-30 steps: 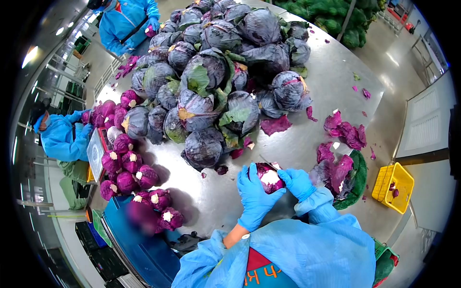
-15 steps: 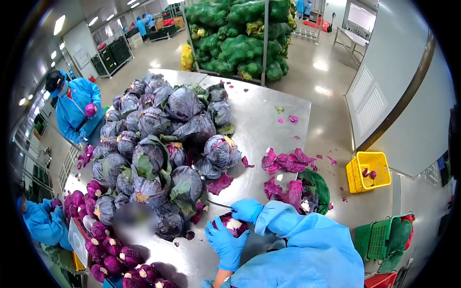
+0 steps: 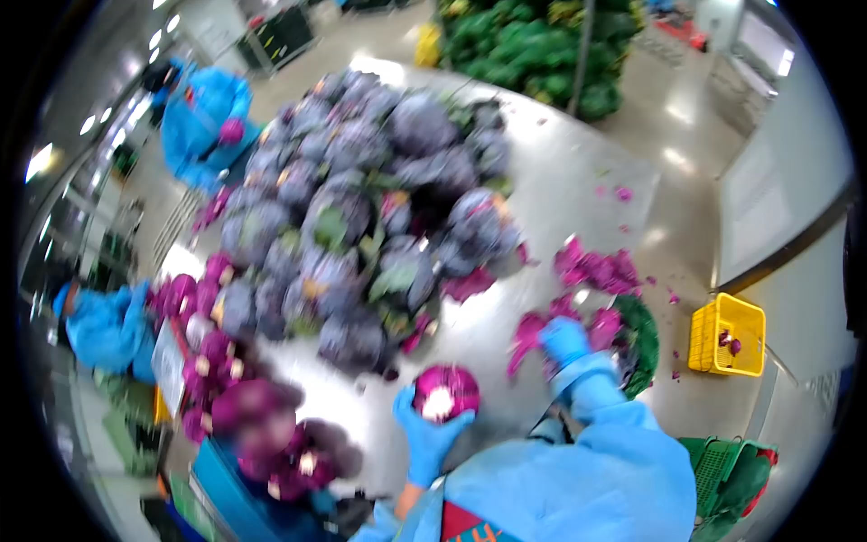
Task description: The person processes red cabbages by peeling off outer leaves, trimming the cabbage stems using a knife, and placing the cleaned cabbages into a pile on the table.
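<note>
On the near side of the metal table, my left hand (image 3: 426,441) in a blue glove is closed around a trimmed red cabbage (image 3: 458,384). Its pale cut stem end faces me. My right hand (image 3: 565,341), also gloved, is to the right among loose purple cabbage leaves (image 3: 526,340). Motion smears its fingers, so I cannot make out what they hold. A green mesh bag or basket (image 3: 643,343) with leaves beside it is just right of that hand. The knife is not visible now.
Untrimmed cabbages (image 3: 339,212) form a big heap across the table (image 3: 560,172). Several trimmed cabbages (image 3: 289,456) lie at front left. Two co-workers (image 3: 203,117) in blue stand along the left side. A yellow crate (image 3: 728,334) is on the floor at right.
My right hand has moved right, away from the cabbage toward the loose leaves. The cabbage in my left hand now shows a smooth bright purple surface. The view has shifted and blurred.
</note>
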Demonstrator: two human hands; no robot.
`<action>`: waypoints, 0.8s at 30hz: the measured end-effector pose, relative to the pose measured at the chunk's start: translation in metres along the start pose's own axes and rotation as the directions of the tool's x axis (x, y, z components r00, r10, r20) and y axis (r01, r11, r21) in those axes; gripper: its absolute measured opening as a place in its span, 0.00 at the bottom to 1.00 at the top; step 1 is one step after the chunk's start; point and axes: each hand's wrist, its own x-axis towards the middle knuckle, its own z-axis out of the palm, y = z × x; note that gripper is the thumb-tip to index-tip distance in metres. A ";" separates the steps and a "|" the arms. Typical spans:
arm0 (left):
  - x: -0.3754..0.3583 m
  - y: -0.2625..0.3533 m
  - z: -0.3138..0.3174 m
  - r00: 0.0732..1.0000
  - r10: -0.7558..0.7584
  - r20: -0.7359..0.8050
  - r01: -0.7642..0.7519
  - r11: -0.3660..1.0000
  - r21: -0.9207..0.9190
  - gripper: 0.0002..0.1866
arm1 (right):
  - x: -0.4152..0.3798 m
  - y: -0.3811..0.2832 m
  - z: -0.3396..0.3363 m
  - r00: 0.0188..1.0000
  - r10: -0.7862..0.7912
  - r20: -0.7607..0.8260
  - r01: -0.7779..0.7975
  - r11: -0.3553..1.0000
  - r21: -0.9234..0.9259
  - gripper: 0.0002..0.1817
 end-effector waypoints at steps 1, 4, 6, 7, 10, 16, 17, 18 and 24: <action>0.003 -0.004 -0.004 0.996 -0.082 -0.018 0.079 0.988 -0.132 0.59 | -0.008 0.025 -0.001 0.982 0.187 0.007 -0.182 0.944 0.274 0.16; 0.009 -0.010 -0.010 0.993 -0.115 -0.019 0.109 0.976 -0.186 0.57 | -0.033 0.085 -0.025 0.937 0.343 -0.061 -0.313 0.906 0.284 0.23; 0.014 -0.007 -0.007 0.998 -0.057 0.000 0.057 0.992 -0.115 0.57 | -0.043 0.085 -0.052 0.934 0.295 -0.203 -0.293 0.955 0.041 0.23; 0.014 -0.004 -0.008 0.999 -0.040 0.007 0.040 0.996 -0.076 0.58 | -0.049 0.077 -0.067 0.912 0.308 -0.271 -0.328 0.944 -0.030 0.22; 0.019 0.005 -0.005 0.998 0.010 0.061 -0.012 0.999 0.039 0.60 | -0.045 0.031 -0.074 0.940 0.272 -0.205 -0.188 0.916 0.355 0.16; 0.027 0.011 -0.004 0.996 0.012 0.093 -0.025 0.991 0.133 0.62 | -0.035 -0.123 -0.072 0.910 -0.397 0.123 0.209 0.694 0.689 0.22; 0.027 0.012 -0.004 0.995 0.000 0.098 -0.012 0.992 0.127 0.61 | -0.030 -0.135 -0.070 0.889 -0.420 0.184 0.194 0.707 0.680 0.23; 0.027 0.011 -0.004 0.995 -0.013 0.100 0.001 0.993 0.121 0.61 | -0.023 -0.137 -0.063 0.873 -0.437 0.219 0.176 0.699 0.693 0.24; 0.033 0.013 -0.002 0.993 -0.064 0.104 0.054 0.994 0.092 0.60 | 0.000 -0.135 -0.047 0.800 -0.572 0.181 0.395 0.729 0.559 0.19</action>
